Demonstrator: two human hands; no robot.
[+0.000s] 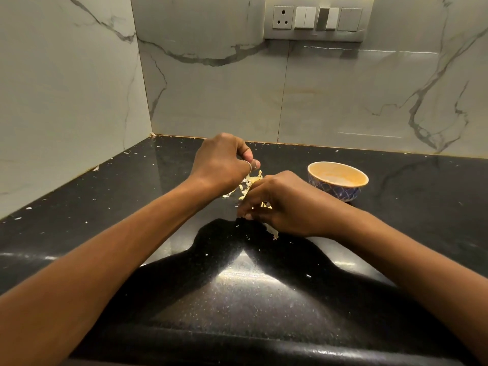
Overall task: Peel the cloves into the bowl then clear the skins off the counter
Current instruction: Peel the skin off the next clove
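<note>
The near part of the frame is filled by the black speckled counter point(237, 299), on which small pale flecks point(308, 276) are scattered. Both bare forearms are extended over it from the near edge.

The right hand point(284, 204) is positioned just beyond the middle of the counter, knuckles up. Its fingers are curled and clamped on a bunch of skins: pale pieces are visible between the fingers, and one strip is seen projecting from under the palm on the near side.

A loose heap of skins point(250, 182) is located on the counter between the two hands, touching the right hand.

The left hand point(224, 162) is held slightly farther back, above the heap. Its fingers are curled inward with the tips drawn together; a ring point(248, 166) is worn on one finger. Whether anything is pinched there cannot be determined.

The bowl point(343, 192), blue-patterned outside and orange inside, is set upright on the counter to the right of the hands, near but apart from them. Its contents cannot be made out, and no clove is clearly identified.

The counter is bounded by a marble-patterned wall point(343, 96), on which a switch panel point(317, 19) is mounted.
</note>
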